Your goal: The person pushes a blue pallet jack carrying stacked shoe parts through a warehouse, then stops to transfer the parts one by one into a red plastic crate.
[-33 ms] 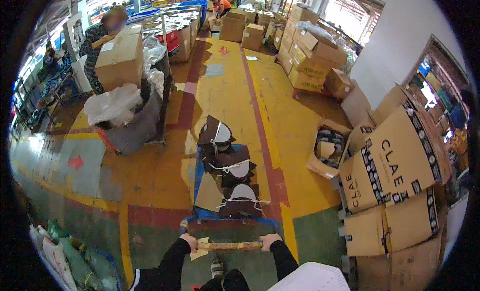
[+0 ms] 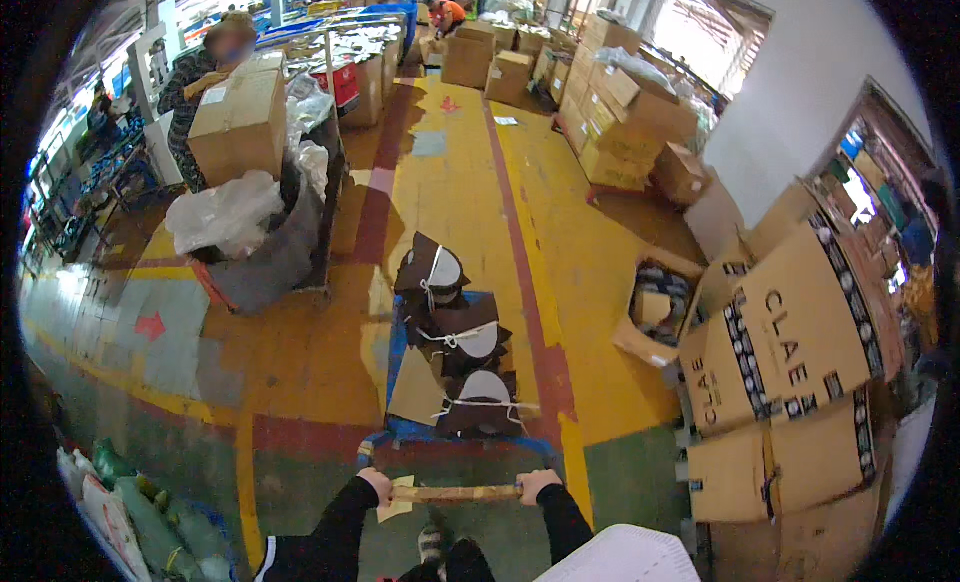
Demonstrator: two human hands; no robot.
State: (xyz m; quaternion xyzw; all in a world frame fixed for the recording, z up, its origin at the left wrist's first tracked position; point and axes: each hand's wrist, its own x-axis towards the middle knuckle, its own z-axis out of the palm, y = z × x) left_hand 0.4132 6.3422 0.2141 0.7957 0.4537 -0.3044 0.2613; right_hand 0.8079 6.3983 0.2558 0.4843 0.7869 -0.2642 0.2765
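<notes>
My left hand (image 2: 377, 486) and my right hand (image 2: 539, 484) are closed around the two ends of a cart's tape-wrapped push handle (image 2: 455, 493). The blue cart (image 2: 398, 428) stands just ahead, its bed low to the floor. On it lie three bundles of dark brown sheet pieces with pale rounded pieces, tied with white strips: a near bundle (image 2: 487, 402), a middle bundle (image 2: 470, 334) and a far bundle (image 2: 437, 269). Beside the near bundle is a flat cardboard piece (image 2: 416, 385). A small tan paper (image 2: 398, 500) hangs by my left hand.
A yellow lane (image 2: 455, 172) with red lines runs ahead. Left of it stand a grey bin (image 2: 262, 272) with plastic and a large carton (image 2: 238, 122), near a person. At right are stacked cartons (image 2: 770, 332) and an open box (image 2: 655, 304). Green sacks (image 2: 150, 512) lie at lower left.
The surroundings have shifted very slightly in view, and my foot below the handle is a little lower. Both hands keep the same grip on the handle.
</notes>
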